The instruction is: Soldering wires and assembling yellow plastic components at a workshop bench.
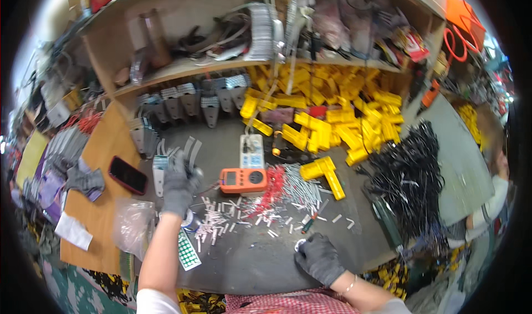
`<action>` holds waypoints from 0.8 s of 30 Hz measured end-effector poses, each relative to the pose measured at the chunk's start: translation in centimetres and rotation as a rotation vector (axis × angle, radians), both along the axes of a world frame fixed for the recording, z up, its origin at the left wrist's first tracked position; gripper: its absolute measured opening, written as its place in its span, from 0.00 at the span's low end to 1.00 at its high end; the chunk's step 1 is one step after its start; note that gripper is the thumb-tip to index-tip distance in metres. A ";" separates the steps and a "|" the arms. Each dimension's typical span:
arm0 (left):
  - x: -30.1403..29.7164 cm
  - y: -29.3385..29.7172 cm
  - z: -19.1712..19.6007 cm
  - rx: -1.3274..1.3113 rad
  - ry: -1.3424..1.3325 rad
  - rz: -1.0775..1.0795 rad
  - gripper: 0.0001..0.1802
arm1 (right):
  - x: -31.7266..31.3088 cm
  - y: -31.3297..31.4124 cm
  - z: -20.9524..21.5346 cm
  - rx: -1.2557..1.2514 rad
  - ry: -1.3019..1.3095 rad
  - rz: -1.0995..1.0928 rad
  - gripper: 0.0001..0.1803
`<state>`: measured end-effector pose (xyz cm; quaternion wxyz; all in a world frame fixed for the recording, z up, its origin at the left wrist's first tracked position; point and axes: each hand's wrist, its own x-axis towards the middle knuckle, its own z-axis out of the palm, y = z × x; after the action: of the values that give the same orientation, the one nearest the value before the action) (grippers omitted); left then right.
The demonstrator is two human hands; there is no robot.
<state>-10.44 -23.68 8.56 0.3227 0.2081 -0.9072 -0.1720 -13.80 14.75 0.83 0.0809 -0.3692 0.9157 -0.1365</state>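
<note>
Cluttered desk: left hand grips grey strips at ten o'clock; right hand flat, empty; best separate strips slowly.

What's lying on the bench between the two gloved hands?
In the head view, scattered small white tubes and a screwdriver lie between the left hand and right hand.

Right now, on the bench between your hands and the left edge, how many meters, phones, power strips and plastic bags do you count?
Orange meter: 1
Dark phone: 1
White power strip: 1
Clear plastic bag: 1
Total: 4
</note>
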 end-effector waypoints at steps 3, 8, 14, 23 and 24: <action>5.1 11.8 0.3 0.111 -0.308 -0.436 0.24 | -0.7 -0.7 1.1 0.022 -0.009 -0.040 0.16; 7.7 22.4 -6.0 0.005 -0.423 -0.497 0.24 | -2.2 1.7 0.1 -0.348 -0.425 -0.161 0.17; 5.3 24.4 -8.3 0.077 -0.336 -0.466 0.15 | -3.2 3.4 2.1 -0.865 -1.259 -0.241 0.17; 5.3 24.5 -9.4 0.086 -0.293 -0.426 0.14 | -2.5 2.1 -0.3 -0.926 -1.224 -0.210 0.19; 5.3 24.5 -9.4 0.055 -0.331 -0.431 0.15 | -2.4 2.0 0.2 -0.927 -1.226 -0.211 0.19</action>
<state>-5.10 0.83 -0.79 0.1201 0.0443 -0.9660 -0.2249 -16.22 16.72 1.07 0.3972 -0.1348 0.5870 -0.6925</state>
